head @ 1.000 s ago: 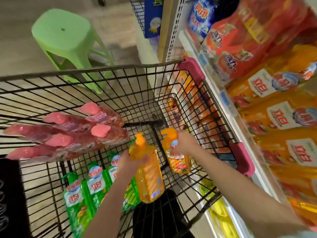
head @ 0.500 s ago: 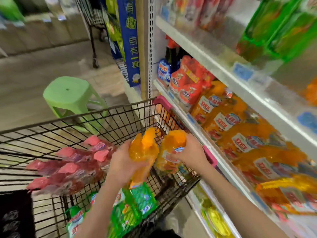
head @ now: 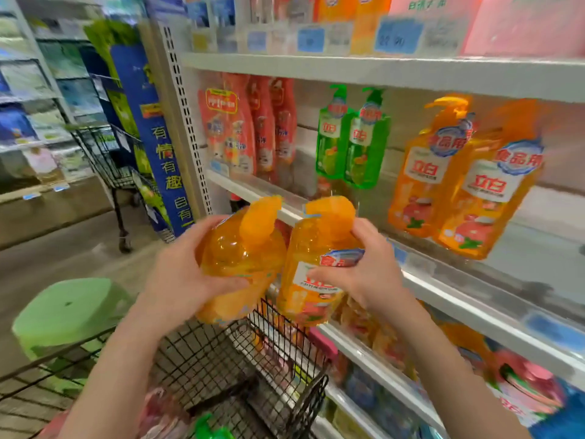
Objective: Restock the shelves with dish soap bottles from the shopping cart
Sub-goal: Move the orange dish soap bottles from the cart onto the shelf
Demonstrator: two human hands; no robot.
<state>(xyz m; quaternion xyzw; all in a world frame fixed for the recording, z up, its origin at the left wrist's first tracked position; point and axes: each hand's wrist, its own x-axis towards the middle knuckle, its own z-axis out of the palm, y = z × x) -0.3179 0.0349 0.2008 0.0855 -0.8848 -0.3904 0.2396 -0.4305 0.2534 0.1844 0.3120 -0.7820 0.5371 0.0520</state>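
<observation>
My left hand grips an orange dish soap bottle by its side. My right hand grips a second orange bottle, label facing me. Both bottles are held side by side above the far right corner of the black wire shopping cart, in front of the white shelf edge. On that shelf stand two matching orange pump bottles, two green pump bottles and red refill pouches. Shelf floor between the green and orange bottles is bare.
A green plastic stool stands left of the cart. A second black cart is parked down the aisle by a blue banner. Pink and green packs lie at the cart's bottom. Lower shelves hold more products.
Both hands have lifted the two orange bottles out of the cart and up to shelf height. My view has risen from the cart towards the shelves.
</observation>
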